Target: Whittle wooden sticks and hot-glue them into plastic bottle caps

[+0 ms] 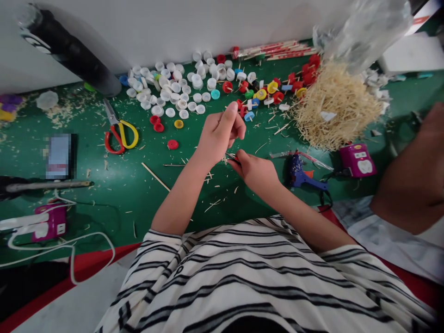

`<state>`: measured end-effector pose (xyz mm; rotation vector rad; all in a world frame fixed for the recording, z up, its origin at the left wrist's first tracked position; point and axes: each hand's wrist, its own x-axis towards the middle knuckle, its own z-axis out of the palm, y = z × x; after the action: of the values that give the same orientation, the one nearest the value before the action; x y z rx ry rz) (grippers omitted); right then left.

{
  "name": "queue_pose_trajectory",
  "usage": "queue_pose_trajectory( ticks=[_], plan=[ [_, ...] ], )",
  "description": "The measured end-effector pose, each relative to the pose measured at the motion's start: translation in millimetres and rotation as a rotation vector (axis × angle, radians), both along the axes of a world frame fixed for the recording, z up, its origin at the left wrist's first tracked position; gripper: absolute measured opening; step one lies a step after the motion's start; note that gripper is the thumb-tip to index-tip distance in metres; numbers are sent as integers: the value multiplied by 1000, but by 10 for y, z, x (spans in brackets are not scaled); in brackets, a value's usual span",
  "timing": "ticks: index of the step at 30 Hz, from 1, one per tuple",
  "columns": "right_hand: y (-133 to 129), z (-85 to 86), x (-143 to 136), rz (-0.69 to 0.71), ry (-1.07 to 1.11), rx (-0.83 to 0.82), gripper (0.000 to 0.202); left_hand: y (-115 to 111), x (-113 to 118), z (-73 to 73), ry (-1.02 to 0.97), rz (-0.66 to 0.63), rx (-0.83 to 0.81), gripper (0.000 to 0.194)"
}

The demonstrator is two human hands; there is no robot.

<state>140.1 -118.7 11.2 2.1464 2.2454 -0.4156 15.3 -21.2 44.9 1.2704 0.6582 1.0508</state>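
Observation:
My left hand point(221, 132) is closed over the green table, thumb pressed on the curled fingers; whatever it holds is hidden. Just right of it and lower, my right hand point(255, 170) is closed around a small dark and metallic object point(233, 158), too small to name, whose tip points toward my left wrist. Short wood splinters lie below the hands. A thin metal rod point(173, 165) and a wooden stick point(156, 177) rest to the left of my left forearm. A red cap point(172, 144) and a yellow cap point(178, 124) sit left of my left hand.
White caps point(175, 88) spread along the back, beside coloured caps with sticks point(272, 88). Scissors point(120, 134), a phone point(58, 156) and a black bottle point(76, 55) are at left. At right are a straw pile point(338, 108), blue glue gun point(301, 173) and another person's arm point(412, 175).

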Motion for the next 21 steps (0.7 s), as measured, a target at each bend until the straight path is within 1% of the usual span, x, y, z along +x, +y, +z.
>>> queue_pose_trajectory(
  ticks=[5, 14, 21],
  plan=[
    [-2, -14, -6, -10, 29, -28, 58, 38, -18, -34, 9, -33, 16, 69],
    [15, -70, -38, -18, 64, -29, 58, 67, -48, -41, 63, -11, 26, 72],
    [2, -62, -37, -21, 71, -52, 58, 44, -34, 2, 37, 3, -20, 72]
  ],
)
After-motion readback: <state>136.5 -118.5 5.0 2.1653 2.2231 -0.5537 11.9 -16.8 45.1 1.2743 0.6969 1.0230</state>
